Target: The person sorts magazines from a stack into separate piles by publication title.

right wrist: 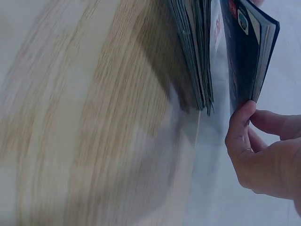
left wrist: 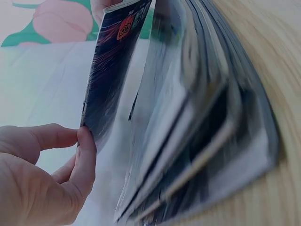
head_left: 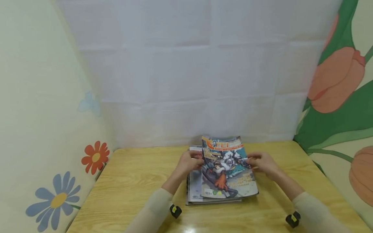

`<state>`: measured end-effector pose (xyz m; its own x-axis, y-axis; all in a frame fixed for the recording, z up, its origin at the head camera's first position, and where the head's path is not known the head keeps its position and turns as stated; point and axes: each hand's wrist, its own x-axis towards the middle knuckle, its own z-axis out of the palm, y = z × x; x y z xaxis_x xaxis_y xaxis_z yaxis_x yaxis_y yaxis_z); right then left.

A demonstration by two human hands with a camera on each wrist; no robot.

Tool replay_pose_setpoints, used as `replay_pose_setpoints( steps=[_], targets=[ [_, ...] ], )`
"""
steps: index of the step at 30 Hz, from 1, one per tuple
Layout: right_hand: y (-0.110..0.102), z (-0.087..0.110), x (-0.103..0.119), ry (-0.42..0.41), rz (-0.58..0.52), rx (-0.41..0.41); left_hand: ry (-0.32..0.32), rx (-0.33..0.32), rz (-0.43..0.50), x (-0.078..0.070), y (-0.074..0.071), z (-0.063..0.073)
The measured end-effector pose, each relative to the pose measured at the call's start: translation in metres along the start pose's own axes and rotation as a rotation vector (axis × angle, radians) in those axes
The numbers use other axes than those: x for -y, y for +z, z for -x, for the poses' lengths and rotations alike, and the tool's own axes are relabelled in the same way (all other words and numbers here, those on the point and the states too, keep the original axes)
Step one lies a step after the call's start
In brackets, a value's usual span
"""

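A magazine [head_left: 225, 168] with a colourful illustrated cover is held between both hands, raised over a stack of magazines [head_left: 195, 184]. My left hand [head_left: 189, 162] pinches its left edge between thumb and fingers. On the opposite edge, my right hand [head_left: 263, 165] pinches it the same way. In the left wrist view a gap separates the held magazine [left wrist: 110, 70] from the stack [left wrist: 207, 117], whose page edges fan out toward the camera. The right wrist view likewise has the magazine [right wrist: 247, 52] apart from the stack [right wrist: 190, 52]. Most of the stack's top is hidden beneath it.
The stack lies on a wood-grain table [head_left: 131, 181] near its back edge. Behind hangs a white cloth [head_left: 189, 74]. Painted flowers cover the side walls, a blue one [head_left: 58, 200] on the left and a pink tulip [head_left: 338, 81] on the right.
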<state>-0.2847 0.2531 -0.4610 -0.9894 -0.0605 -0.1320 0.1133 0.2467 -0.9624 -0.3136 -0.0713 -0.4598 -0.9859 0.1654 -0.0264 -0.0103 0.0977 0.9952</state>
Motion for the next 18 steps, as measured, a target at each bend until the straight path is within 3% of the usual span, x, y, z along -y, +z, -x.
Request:
replay_pose_setpoints(
  steps=[9, 13, 18],
  targets=[
    [-0.037, 0.007, -0.002, -0.009, 0.093, -0.044, -0.065, 0.025, 0.082, 0.004, 0.033, -0.016],
    [-0.058, 0.010, -0.003, -0.008, 0.118, -0.055, -0.090, 0.005, 0.120, 0.005, 0.059, -0.023],
    [-0.083, 0.015, -0.008, 0.044, 0.071, -0.104, -0.083, 0.038, 0.145, 0.006, 0.094, -0.030]
  ],
)
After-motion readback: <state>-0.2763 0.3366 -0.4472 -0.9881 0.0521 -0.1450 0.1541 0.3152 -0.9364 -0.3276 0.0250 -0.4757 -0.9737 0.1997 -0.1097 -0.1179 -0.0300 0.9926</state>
